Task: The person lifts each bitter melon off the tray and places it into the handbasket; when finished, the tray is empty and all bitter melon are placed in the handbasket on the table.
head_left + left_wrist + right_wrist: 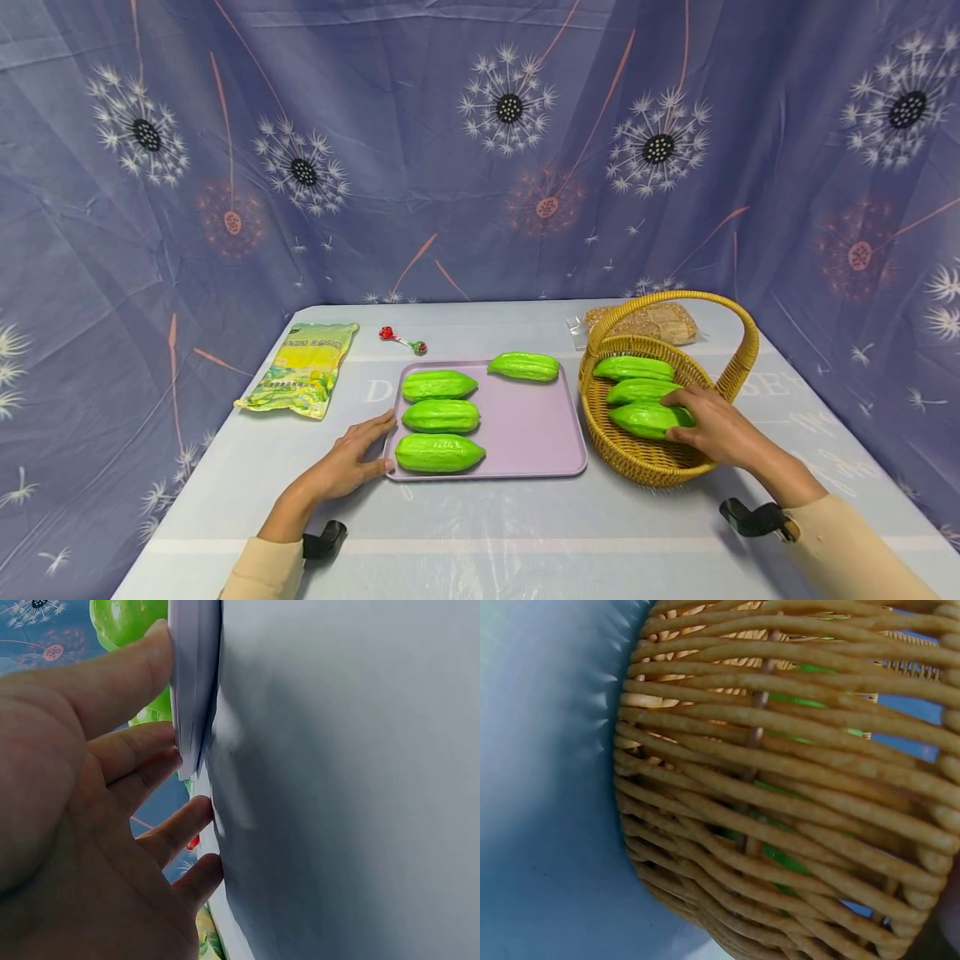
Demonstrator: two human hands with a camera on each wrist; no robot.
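Right hand [716, 427] is gripping right end of nearest green fruit [643, 419], 1 of 3 inside basket [637, 473]; long axis is running left-right. Left hand [348, 460], fingers extended, is touching tray [525, 429].

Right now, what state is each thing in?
Tray: flat, holding four green fruits.
Basket: upright, three green fruits inside.
Left hand: touching the tray's left edge.
Right hand: gripping the basket's nearest fruit.
Yellow packet: lying, seal unclear.
Red-ended stick: lying.
Brown packet: lying, partly hidden.
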